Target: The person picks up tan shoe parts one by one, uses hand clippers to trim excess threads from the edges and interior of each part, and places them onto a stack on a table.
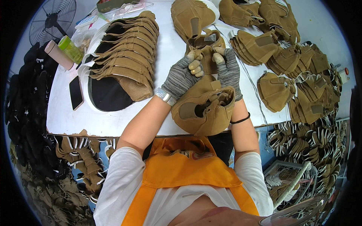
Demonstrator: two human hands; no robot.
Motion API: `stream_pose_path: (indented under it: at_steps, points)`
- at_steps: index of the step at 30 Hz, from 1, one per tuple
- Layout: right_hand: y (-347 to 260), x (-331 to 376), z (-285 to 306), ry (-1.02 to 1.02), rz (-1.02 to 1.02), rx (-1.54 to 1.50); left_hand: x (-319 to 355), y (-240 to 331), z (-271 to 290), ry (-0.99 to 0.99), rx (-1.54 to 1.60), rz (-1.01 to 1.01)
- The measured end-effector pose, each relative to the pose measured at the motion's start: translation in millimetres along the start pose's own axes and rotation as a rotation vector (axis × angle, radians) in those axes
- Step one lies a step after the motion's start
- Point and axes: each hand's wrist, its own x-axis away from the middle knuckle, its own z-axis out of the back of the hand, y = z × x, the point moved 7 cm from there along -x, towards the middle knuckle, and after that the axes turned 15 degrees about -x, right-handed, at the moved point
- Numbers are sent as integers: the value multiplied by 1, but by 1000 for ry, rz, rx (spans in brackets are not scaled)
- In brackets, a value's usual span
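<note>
My left hand (184, 75), in a grey fingerless work glove, is closed with its fingers curled on the edge of a brown shoe upper (208, 60). Opposite it, my right hand (227, 69), gloved alike, pinches the same upper between thumb and fingers. The pieces overlap here, so where this upper ends is hard to see. Just nearer to me, between my forearms, sits another brown shoe upper (203, 116) with a dark opening and an elastic side panel. Beyond my hands lies a further upper (192, 19), its toe rounded.
A row of stacked brown uppers (130, 56) with black linings fills the table's left. Beside it are a phone (76, 93), a pink bottle (58, 54) and a green cup (71, 49). More uppers (275, 92) pile up at right, past a thin cable (252, 77). A fan (52, 20) stands far left.
</note>
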Motion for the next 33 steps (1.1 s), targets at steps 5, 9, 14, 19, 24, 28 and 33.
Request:
stream_pose_path:
  at_steps: [5, 9, 14, 19, 24, 28, 33]
  points:
    - [-10, 4, 19, 106, 76, 16, 2, 2, -7, 31, -120, -33]
    - [-38, -11, 43, 214, 179, 214, 4, 5, -15, 42, -230, -49]
    - [-54, -44, 48, 76, 29, 199, 8, 4, -24, 93, -462, -16]
    - [-27, -79, 33, -258, -239, 495, 10, 0, -17, 117, -608, 34]
    - [-46, -75, 28, -49, -298, 371, 15, 8, -16, 132, -884, 7]
    - [-49, -79, 40, 35, -47, 250, 16, 9, -22, 101, -921, -14]
    - [-107, -71, 33, 87, 299, 302, 22, 33, -44, 95, -966, -125]
